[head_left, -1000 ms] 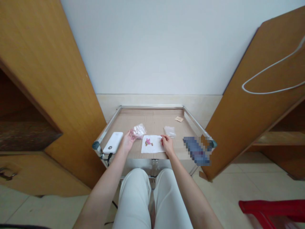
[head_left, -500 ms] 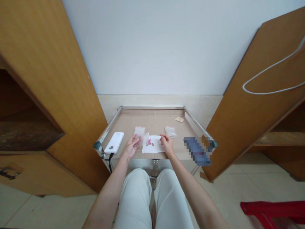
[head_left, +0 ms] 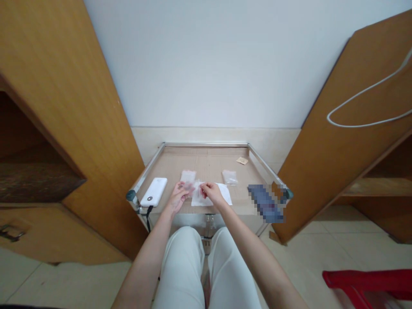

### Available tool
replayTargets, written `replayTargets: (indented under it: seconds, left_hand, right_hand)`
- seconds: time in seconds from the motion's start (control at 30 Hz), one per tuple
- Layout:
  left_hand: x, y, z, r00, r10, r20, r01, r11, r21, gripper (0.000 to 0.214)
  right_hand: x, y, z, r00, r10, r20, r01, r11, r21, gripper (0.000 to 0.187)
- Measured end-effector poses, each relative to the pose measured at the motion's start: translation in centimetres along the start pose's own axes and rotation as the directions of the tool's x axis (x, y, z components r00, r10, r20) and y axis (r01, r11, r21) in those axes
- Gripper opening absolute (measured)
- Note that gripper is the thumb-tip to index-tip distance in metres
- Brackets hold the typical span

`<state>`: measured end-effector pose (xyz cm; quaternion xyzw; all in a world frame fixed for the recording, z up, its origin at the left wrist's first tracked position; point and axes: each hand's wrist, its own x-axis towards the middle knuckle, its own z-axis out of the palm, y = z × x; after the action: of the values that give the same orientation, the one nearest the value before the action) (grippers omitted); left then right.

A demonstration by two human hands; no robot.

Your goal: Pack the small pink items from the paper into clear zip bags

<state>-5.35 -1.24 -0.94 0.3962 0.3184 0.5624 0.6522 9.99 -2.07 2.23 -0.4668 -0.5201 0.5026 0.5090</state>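
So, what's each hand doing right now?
Left hand: closed, pinching a clear plastic bag.
Right hand: closed, apparently pinching the same bag's other side.

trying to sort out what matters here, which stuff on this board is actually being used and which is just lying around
Being handled:
- clear plastic bag, held between the left hand and right hand
- white paper napkin, beneath the right hand

Lying about:
- white rectangular power bank
- small clear plastic bag
- small tan paper square
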Motion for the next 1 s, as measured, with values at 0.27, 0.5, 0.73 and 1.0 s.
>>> replayTargets:
  seconds: [0.27,0.5,0.73,1.0]
  left_hand:
    - [0.3,-0.7,-0.1,0.996,0.025,-0.08,-0.009,0.98,0.196,0.012]
    - [0.0,0.0,0.2,0.997,0.032,-0.073,-0.026,0.996,0.082,0.011]
    - [-0.2,0.3,0.8,0.997,0.005,-0.077,-0.003,1.0,0.026,0.013]
    - [0.2,-0.2,0.4,0.991,-0.015,-0.129,0.01,0.999,-0.038,0.012]
  right_hand:
    - [0.5,-0.1,1.4,0.994,-0.095,0.058,0.105,0.972,-0.21,0.017]
    - [0.4,-0.3,2.3,0.986,-0.145,0.081,0.165,0.913,-0.374,0.017]
    - [0.4,-0.5,2.4,0.97,-0.192,0.145,0.238,0.86,-0.452,0.013]
    - [0.4,-0.1,2.5,0.969,-0.208,0.131,0.246,0.839,-0.485,0.015]
